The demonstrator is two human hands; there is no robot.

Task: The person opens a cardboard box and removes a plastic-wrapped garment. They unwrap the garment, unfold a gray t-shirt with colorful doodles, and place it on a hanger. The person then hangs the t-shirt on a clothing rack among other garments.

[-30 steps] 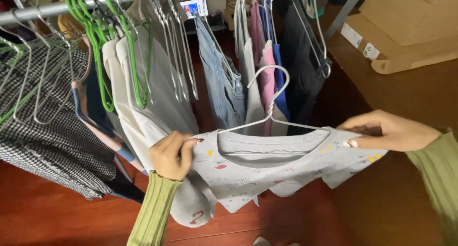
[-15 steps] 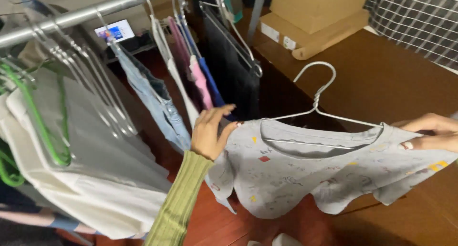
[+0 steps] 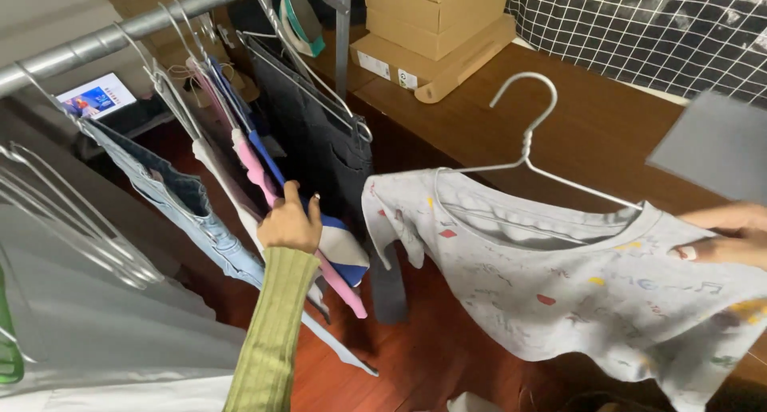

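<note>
Right hand [image 3: 731, 234] grips the shoulder of the grey patterned T-shirt [image 3: 575, 292] on its white wire hanger [image 3: 527, 152], held out to the right of the clothes rail [image 3: 120, 32]. Left hand [image 3: 292, 220], fingers loosely curled, presses into the hanging garments [image 3: 264, 172] below that rail.

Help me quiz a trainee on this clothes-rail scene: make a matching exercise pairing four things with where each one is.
Things:
1. left hand
2. right hand
3. wire hanger
4. cardboard boxes

Places:
A. inside the neck of the grey printed shirt
B. on the wooden surface behind the rail
C. among the hanging clothes
D. gripping the shirt's shoulder

Pairs: 1-C, 2-D, 3-A, 4-B
</note>
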